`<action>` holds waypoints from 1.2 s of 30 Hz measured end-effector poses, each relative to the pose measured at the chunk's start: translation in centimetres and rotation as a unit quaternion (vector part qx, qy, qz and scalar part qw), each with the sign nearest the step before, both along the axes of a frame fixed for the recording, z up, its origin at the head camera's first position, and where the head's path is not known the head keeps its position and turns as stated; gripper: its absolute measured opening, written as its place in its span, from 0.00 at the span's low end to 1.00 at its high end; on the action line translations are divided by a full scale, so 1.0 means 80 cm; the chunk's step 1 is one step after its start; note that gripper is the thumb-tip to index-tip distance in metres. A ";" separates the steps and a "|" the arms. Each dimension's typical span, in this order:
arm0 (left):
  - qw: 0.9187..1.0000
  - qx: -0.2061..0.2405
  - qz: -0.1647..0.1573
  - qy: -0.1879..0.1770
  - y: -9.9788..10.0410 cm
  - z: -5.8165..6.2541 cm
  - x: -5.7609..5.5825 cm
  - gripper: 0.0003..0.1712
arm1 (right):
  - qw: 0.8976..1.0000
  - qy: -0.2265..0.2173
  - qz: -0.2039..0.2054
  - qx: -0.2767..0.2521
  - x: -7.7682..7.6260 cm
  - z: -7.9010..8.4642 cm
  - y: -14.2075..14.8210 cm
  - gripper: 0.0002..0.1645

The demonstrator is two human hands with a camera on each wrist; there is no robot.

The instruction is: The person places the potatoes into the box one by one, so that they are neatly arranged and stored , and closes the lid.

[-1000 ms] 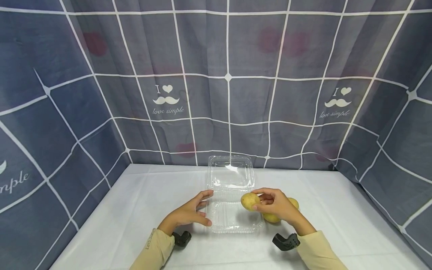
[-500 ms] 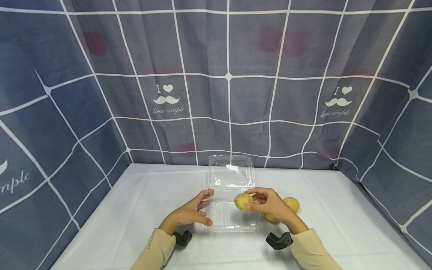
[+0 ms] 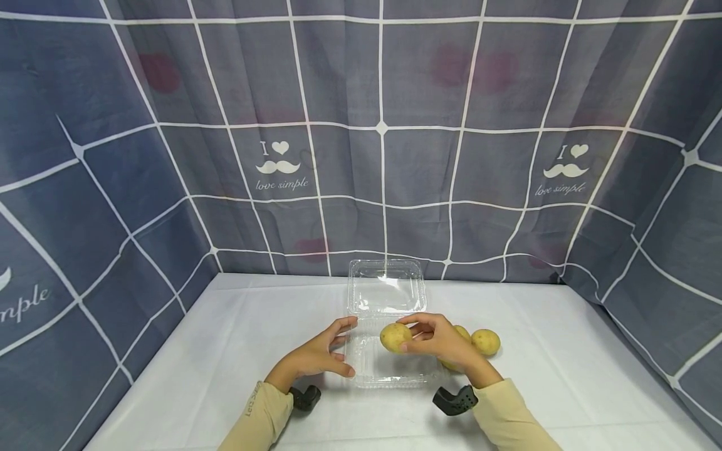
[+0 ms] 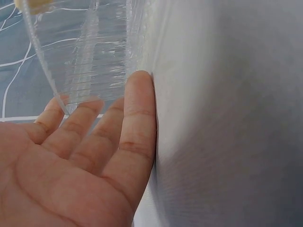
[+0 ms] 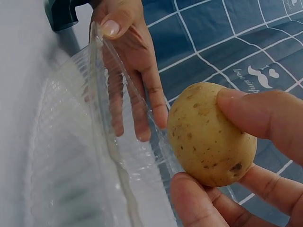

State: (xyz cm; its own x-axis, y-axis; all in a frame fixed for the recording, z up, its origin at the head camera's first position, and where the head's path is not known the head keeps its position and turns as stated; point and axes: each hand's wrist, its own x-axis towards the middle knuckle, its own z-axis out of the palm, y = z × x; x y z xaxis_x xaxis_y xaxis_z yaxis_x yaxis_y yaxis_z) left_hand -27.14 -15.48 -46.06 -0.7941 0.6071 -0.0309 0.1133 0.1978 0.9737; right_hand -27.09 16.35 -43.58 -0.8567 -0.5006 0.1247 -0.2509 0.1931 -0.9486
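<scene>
A potato [image 3: 395,338] is pinched between the thumb and fingers of my right hand [image 3: 442,343], above the base of a clear plastic clamshell box [image 3: 389,381]. The right wrist view shows its yellow, speckled skin [image 5: 208,135] up close. The box stands with its lid [image 3: 387,287] folded back toward the far curtain. At its left side, my left hand [image 3: 313,354] rests with fingers spread and thumb near the front corner. In the left wrist view, the extended fingers [image 4: 138,113] lie against the ribbed plastic wall [image 4: 102,66].
Beside my right hand lie more potatoes: one to the right [image 3: 486,342], and others [image 3: 462,332] partly hidden by the hand. A white cloth [image 3: 271,300] covers the table. Gridded curtains [image 3: 350,163] close off the back and sides. Black wrist mounts [image 3: 454,401] sit below both wrists.
My right hand has carried the potato leftward, further over the box base. More of the potatoes behind that hand now shows. The left hand and the box have stayed in place.
</scene>
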 end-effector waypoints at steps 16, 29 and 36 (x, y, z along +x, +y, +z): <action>1.000 0.005 -0.006 -0.001 -0.003 -0.003 -0.002 0.64 | 1.000 -0.013 0.008 -0.003 0.000 -0.005 -0.021 0.31; 1.000 0.009 -0.005 -0.008 -0.004 -0.005 -0.002 0.63 | 1.000 -0.022 0.017 0.012 0.000 -0.009 -0.039 0.32; 1.000 0.009 -0.008 -0.003 -0.002 -0.005 -0.004 0.63 | 0.999 -0.029 0.032 0.006 0.001 -0.010 -0.045 0.33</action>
